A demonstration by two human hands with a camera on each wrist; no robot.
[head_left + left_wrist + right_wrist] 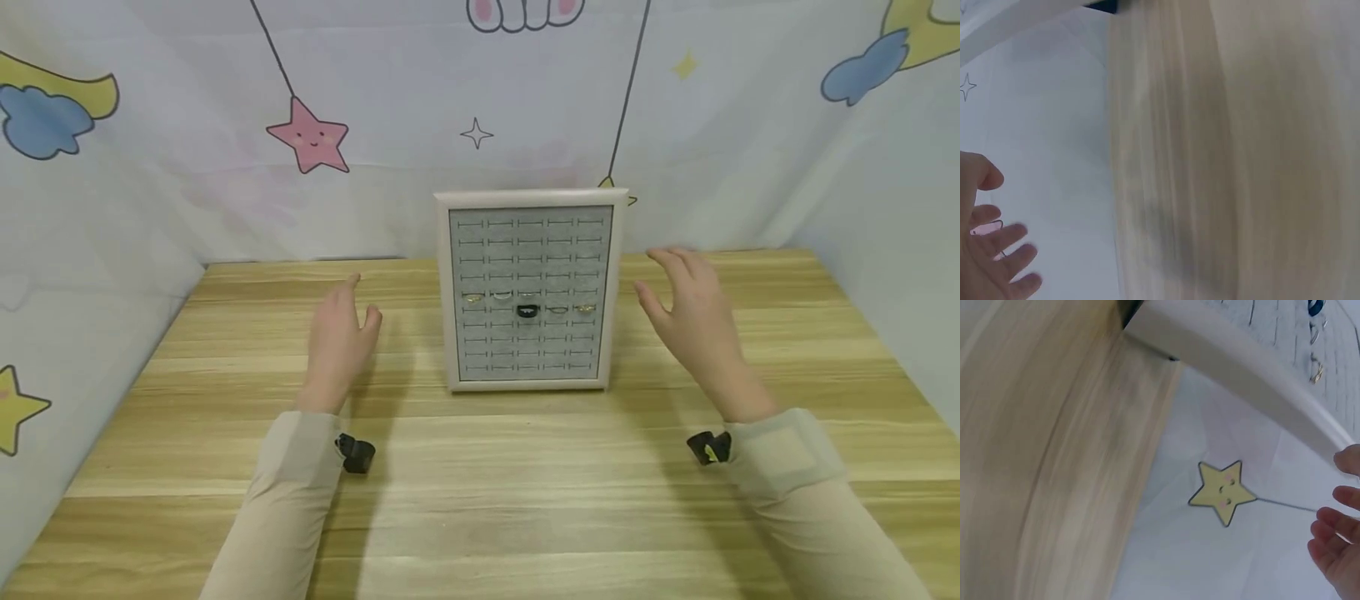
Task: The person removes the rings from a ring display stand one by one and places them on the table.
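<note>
A white-framed ring display board (531,290) stands upright near the back of the table, its grey slotted panel facing me. Several rings sit in its middle rows, among them a black ring (528,311) and gold ones such as the ring (585,308) at the right. My left hand (341,337) is held to the left of the board, apart from it, fingers relaxed and holding nothing. On the other side, my right hand (697,321) hovers with loosely bent fingers close to the frame's right edge, also holding nothing. The right wrist view shows the frame's side (1241,381) beside the right fingertips.
The wood-grain table (480,500) runs back to a white curtain (390,192) printed with stars, clouds and moons. The curtain also closes in both sides. A small black wrist camera (356,454) is strapped on the left sleeve, another camera (709,447) on the right.
</note>
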